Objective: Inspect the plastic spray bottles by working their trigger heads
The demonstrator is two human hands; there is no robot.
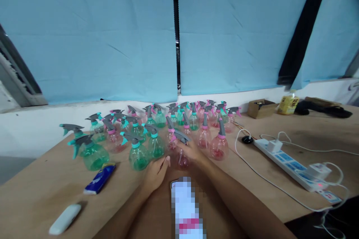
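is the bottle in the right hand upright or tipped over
Upright: the spray bottle has its pinkish body below and its grey spray head on top, with the right hand at its neck.

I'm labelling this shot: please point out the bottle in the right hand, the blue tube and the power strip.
Bottle (183, 162), head view: lower body.
Blue tube (100, 180), head view: middle of its upper side.
Power strip (290, 165), head view: socket face, near mid-length.

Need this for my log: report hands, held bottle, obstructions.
Right hand holds pink spray bottle, upright. Left hand beside it, grip unclear. Other bottles close behind; phone in front.
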